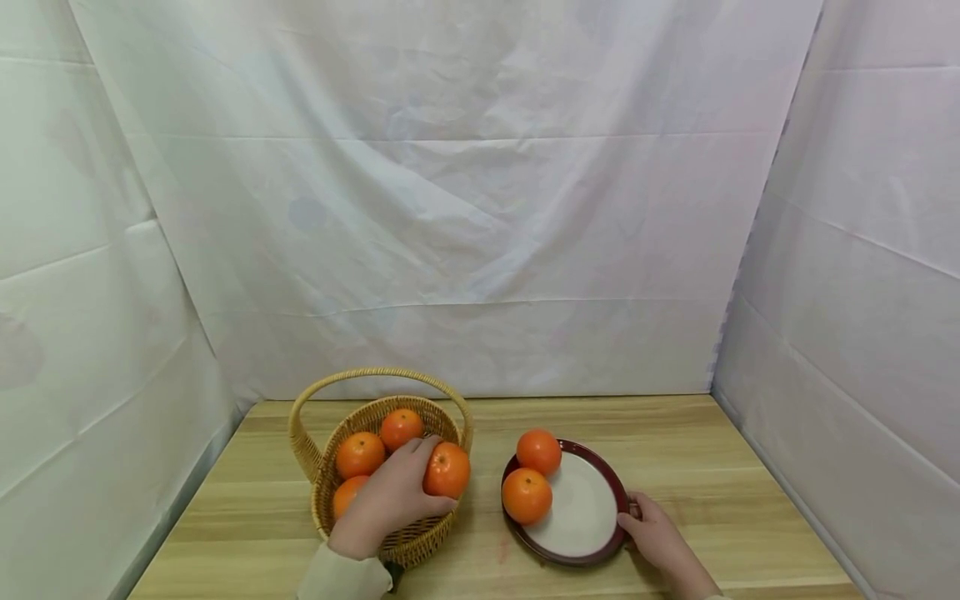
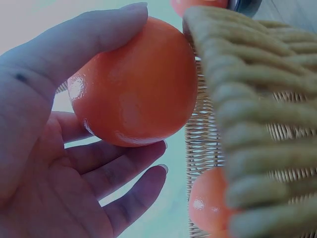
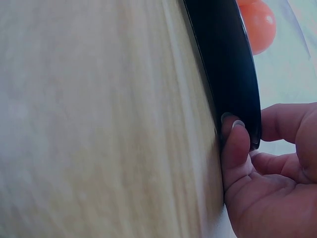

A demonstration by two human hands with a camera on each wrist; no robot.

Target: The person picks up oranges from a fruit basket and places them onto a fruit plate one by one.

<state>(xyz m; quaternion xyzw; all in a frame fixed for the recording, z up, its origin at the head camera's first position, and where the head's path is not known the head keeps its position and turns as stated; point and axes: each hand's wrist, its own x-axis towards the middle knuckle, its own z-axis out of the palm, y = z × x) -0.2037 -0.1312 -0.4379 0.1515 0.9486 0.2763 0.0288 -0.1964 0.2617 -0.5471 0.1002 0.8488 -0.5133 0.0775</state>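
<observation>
My left hand grips an orange at the right side of a wicker basket. In the left wrist view, thumb and fingers curl round that orange, close beside the woven wicker. Several more oranges lie in the basket, one partly hidden by my wrist. My right hand pinches the right rim of a round plate, white with a dark red edge. In the right wrist view, the thumb and fingers hold the plate's dark edge from both sides.
Two oranges sit on the left part of the plate, one behind the other. The basket's tall arched handle rises over it. White cloth walls enclose the wooden table at the back and sides.
</observation>
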